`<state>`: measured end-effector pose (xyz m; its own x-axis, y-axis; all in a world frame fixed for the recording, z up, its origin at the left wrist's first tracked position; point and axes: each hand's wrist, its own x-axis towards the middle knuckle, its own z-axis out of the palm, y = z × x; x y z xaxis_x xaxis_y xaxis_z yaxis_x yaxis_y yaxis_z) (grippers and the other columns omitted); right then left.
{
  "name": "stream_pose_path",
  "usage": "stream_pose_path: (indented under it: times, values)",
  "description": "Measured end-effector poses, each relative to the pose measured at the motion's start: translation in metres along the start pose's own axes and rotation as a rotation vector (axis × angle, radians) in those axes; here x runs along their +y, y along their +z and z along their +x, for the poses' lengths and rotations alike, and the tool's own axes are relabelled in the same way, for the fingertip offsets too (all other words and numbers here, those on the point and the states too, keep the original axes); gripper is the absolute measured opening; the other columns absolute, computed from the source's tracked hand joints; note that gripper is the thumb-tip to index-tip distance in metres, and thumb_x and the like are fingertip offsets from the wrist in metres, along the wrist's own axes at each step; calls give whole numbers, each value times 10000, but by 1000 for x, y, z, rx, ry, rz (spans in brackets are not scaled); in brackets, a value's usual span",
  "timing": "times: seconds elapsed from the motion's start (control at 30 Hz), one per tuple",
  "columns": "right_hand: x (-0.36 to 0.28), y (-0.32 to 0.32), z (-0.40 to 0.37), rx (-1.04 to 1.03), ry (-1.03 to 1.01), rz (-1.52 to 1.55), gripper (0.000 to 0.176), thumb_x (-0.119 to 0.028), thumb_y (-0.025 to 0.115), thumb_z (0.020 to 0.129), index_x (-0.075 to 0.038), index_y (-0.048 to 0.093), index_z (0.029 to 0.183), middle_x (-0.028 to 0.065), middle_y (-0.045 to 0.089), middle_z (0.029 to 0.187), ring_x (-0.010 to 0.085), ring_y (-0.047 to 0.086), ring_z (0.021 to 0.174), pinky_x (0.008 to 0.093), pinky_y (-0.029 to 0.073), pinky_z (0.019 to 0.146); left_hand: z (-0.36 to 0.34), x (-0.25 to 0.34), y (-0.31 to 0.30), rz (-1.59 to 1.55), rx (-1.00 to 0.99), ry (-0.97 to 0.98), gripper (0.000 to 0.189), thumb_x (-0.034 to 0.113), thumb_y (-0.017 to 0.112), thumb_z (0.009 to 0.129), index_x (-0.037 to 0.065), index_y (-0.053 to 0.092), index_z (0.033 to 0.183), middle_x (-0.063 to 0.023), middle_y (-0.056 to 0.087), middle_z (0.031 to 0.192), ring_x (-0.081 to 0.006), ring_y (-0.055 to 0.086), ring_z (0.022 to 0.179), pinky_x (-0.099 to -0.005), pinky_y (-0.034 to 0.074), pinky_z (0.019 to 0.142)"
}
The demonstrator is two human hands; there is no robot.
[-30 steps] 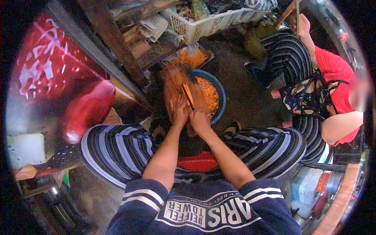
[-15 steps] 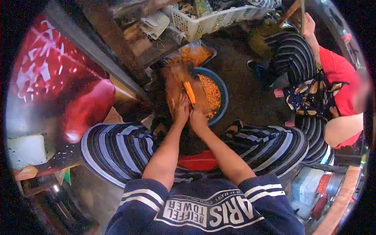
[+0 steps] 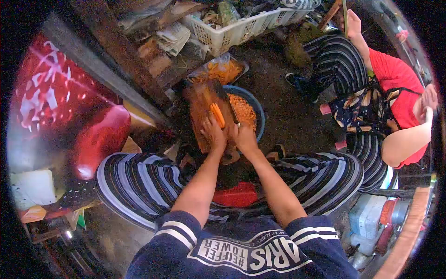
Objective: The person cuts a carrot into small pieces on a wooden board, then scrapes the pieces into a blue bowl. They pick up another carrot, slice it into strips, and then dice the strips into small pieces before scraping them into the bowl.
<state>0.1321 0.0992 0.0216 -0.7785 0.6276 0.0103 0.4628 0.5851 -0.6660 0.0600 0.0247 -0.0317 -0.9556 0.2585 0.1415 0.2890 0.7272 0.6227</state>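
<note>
A bundle of orange carrot sticks lies on a brown wooden chopping board. My left hand is closed over their near end, holding them against the board. My right hand grips a knife whose dark, narrow blade points away from me along the board's right side. Its handle is mostly hidden in my fingers. Under the board's right edge sits a blue basin with many small diced carrot pieces in it.
Beyond the board is a tray with carrot strips in clear plastic. A white plastic crate stands further back. To the right sits another person in a red shirt. A dark wooden post slants on the left.
My right hand and the knife have moved right, away from the carrot sticks. My left hand stays on the sticks. The view has shifted slightly, and the board is less blurred.
</note>
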Motion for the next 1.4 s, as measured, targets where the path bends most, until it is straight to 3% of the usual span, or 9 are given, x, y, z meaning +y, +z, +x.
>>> stream_pose_path:
  times: [0.17, 0.27, 0.33, 0.43, 0.67, 0.77, 0.87, 1.13, 1.4]
  values:
    - [28, -11, 13, -13, 59, -147, 308, -263, 491, 849, 42, 520, 883, 276, 582, 704, 434, 579, 691, 487, 476, 612, -2, -9, 9, 25, -9, -19, 685, 133, 644, 709, 72, 287, 1290, -168, 385, 1213, -371, 315, 1181, -600, 239, 927]
    - [48, -8, 19, -66, 55, -222, 312, -287, 489, 849, 14, 518, 928, 256, 592, 715, 422, 585, 685, 495, 479, 615, -5, -32, 17, 10, -65, 55, 613, 12, 592, 692, 58, 345, 1251, -187, 397, 1199, -369, 330, 1178, -540, 251, 968]
    - [50, -7, 14, -79, 32, -268, 325, -299, 486, 848, -7, 511, 988, 244, 599, 724, 418, 588, 677, 498, 484, 619, 1, -44, 16, -529, -82, 212, 581, -107, 510, 636, 42, 410, 1189, -198, 409, 1187, -368, 356, 1163, -439, 273, 1001]
    - [49, -1, 6, -51, 58, -197, 325, -303, 491, 847, 18, 535, 871, 265, 589, 714, 413, 589, 700, 488, 478, 628, 3, -39, 8, -403, -35, 218, 567, -153, 448, 588, 23, 453, 1127, -198, 422, 1169, -370, 381, 1145, -359, 295, 998]
    - [33, 2, -3, -89, 45, -247, 326, -316, 479, 850, 2, 536, 888, 252, 593, 719, 410, 590, 702, 485, 479, 645, 7, -36, -2, -440, -139, 211, 546, -143, 464, 582, 14, 453, 1106, -196, 404, 1211, -374, 366, 1163, -385, 299, 990]
    - [24, -9, 3, -117, 45, -246, 317, -310, 478, 853, 0, 532, 884, 251, 593, 719, 416, 587, 695, 487, 478, 642, 8, -34, -7, -411, -44, 306, 512, -96, 501, 609, 19, 459, 1107, -188, 397, 1228, -364, 385, 1139, -394, 313, 971]
    - [22, -11, 3, -134, 20, -218, 311, -305, 483, 854, 2, 526, 884, 254, 592, 718, 421, 586, 686, 492, 478, 632, 3, -31, -22, -172, 85, 350, 459, -28, 539, 651, 25, 475, 1102, -172, 419, 1210, -347, 408, 1109, -399, 334, 943]
    - [29, 11, 3, -140, 46, -279, 307, -294, 507, 846, 10, 517, 895, 255, 591, 700, 422, 591, 682, 482, 485, 612, 1, -53, -13, -393, 127, 342, 205, -7, 527, 768, 5, 609, 955, -128, 595, 1006, -305, 526, 978, -380, 393, 885]
    - [36, 11, 7, -100, 56, -145, 317, -268, 493, 849, 46, 521, 886, 256, 596, 726, 411, 595, 715, 475, 482, 622, 3, -56, -12, -534, 70, 223, 206, 3, 527, 778, 8, 631, 956, -127, 607, 987, -286, 549, 963, -346, 418, 870]
